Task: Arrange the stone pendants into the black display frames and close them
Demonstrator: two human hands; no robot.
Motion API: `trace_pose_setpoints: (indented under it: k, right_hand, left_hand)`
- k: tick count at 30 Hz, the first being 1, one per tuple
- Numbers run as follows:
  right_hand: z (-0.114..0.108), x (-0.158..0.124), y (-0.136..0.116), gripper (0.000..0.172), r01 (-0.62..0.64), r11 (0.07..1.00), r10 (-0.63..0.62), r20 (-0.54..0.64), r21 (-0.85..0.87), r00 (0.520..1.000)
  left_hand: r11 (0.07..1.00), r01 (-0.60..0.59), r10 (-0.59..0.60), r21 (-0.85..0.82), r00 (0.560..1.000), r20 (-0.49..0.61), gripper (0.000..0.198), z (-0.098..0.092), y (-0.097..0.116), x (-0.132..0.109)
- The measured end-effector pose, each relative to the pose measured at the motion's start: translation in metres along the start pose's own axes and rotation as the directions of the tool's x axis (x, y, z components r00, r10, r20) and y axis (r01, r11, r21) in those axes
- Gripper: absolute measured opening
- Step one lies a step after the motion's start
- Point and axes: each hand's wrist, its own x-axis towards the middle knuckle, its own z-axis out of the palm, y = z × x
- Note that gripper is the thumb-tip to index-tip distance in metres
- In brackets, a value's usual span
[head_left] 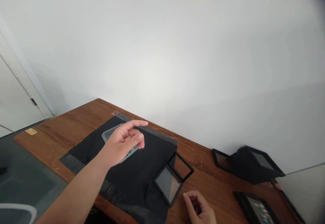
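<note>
My left hand (128,141) hangs above a clear plastic tray (108,133) and covers most of it. Its index finger points out to the right, while the other fingers curl loosely near the thumb; no object shows in it. A little green shows inside the tray under the hand. At the bottom, my right hand (199,207) is closed, thumb and fingers curled towards each other around a dark gap. Whatever it holds, if anything, is hidden. Just left of it, apart from the fingers, an opened black hinged frame with clear panes (169,183) rests partly on a black sheet (137,186).
The wooden table (61,122) meets a white wall at the back. To the right stand another black frame (220,158), a black box-like object (254,164) and a dark device with a lit screen (261,210). A white curved rim (20,206) shows at lower left.
</note>
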Motion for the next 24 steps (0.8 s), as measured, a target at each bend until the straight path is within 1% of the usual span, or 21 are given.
trace_pose_setpoints:
  k: [2,4,5,7,10,15,18,20,21,23,24]
  right_hand:
    - [-0.001,0.001,0.001,0.044,0.005,1.000,-0.006,0.028,0.015,1.000]
    - [-0.001,0.001,0.001,0.043,0.012,1.000,-0.012,0.031,0.023,0.999]
    - [-0.001,0.001,0.001,0.042,0.014,1.000,-0.015,0.030,0.024,0.999]
    - [-0.001,0.001,0.001,0.042,0.020,1.000,-0.021,0.026,0.024,0.999]
    - [-0.001,0.002,0.001,0.044,0.034,0.999,-0.034,0.018,0.030,0.999]
    - [-0.005,0.003,-0.002,0.044,0.058,0.997,-0.060,0.039,0.044,0.997]
    - [-0.006,0.002,-0.004,0.043,0.064,0.997,-0.066,0.043,0.037,0.997]
    - [-0.005,0.002,-0.004,0.043,0.064,0.998,-0.065,0.041,0.030,0.997]
    - [-0.005,0.001,-0.004,0.043,0.062,0.998,-0.063,0.036,0.026,0.997]
    - [-0.004,0.001,-0.002,0.043,0.063,0.998,-0.064,0.022,0.020,0.998]
    - [-0.004,0.001,-0.001,0.043,0.066,0.998,-0.066,0.017,0.016,0.998]
  left_hand:
    - [0.967,0.013,0.018,-0.255,0.993,0.119,0.033,0.011,-0.004,-0.001]
    - [0.879,0.084,0.014,-0.469,0.980,0.201,0.024,0.022,-0.006,-0.002]
    - [0.829,0.125,0.004,-0.545,0.973,0.231,0.021,0.027,-0.005,-0.003]
    - [0.750,0.204,-0.009,-0.629,0.954,0.299,0.019,0.036,-0.002,-0.004]
    - [0.697,0.255,0.002,-0.670,0.934,0.358,0.019,0.043,0.003,-0.006]
    - [0.647,0.261,0.009,-0.716,0.937,0.350,0.013,0.048,0.007,-0.013]
    - [0.649,0.268,-0.007,-0.712,0.938,0.347,0.012,0.051,0.007,-0.017]
    - [0.667,0.255,-0.010,-0.700,0.943,0.333,0.012,0.054,0.005,-0.018]
    - [0.687,0.224,-0.002,-0.691,0.952,0.307,0.013,0.055,0.002,-0.018]
    - [0.772,0.109,0.038,-0.626,0.975,0.217,0.016,0.058,-0.008,-0.018]
    - [0.836,0.035,0.065,-0.548,0.985,0.161,0.019,0.060,-0.016,-0.017]
